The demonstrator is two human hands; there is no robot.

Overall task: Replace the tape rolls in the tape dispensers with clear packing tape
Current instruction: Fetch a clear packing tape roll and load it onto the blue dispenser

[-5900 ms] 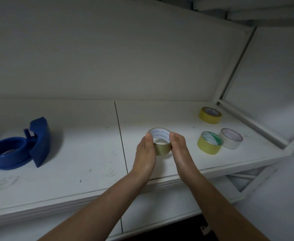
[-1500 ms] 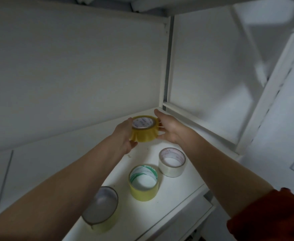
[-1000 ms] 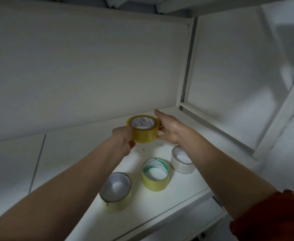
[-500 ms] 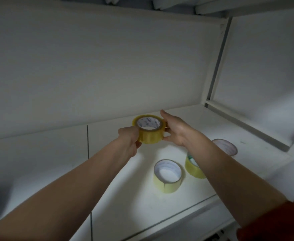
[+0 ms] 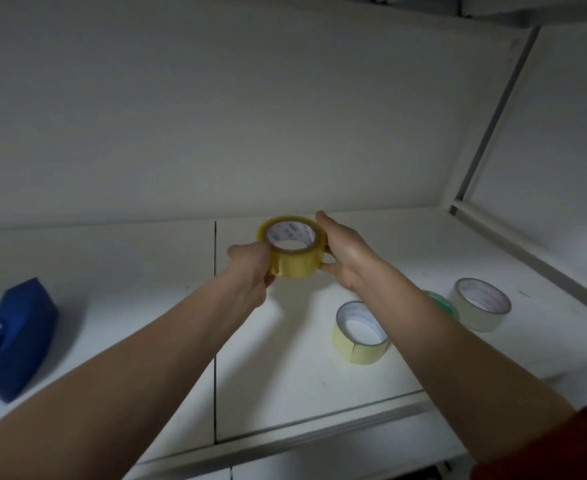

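Observation:
I hold a yellowish clear packing tape roll [image 5: 294, 252] above the white shelf [image 5: 285, 393], its white printed core facing up. My left hand [image 5: 250, 268] grips its left side, fingers curled round the rim. My right hand [image 5: 345, 252] holds the right side between fingers and thumb. A blue tape dispenser [image 5: 11, 337] sits at the far left of the shelf, partly cut off by the frame edge.
Three more rolls lie flat on the shelf at the right: a pale yellow roll [image 5: 359, 334], a green-cored roll [image 5: 443, 303] mostly hidden behind my right forearm, and a white roll [image 5: 481, 308]. A seam [image 5: 215, 323] splits the shelf. Walls close the back and right.
Both hands have carried the yellow roll leftward from the right corner toward the shelf's middle. The view panned left, bringing the blue dispenser into sight.

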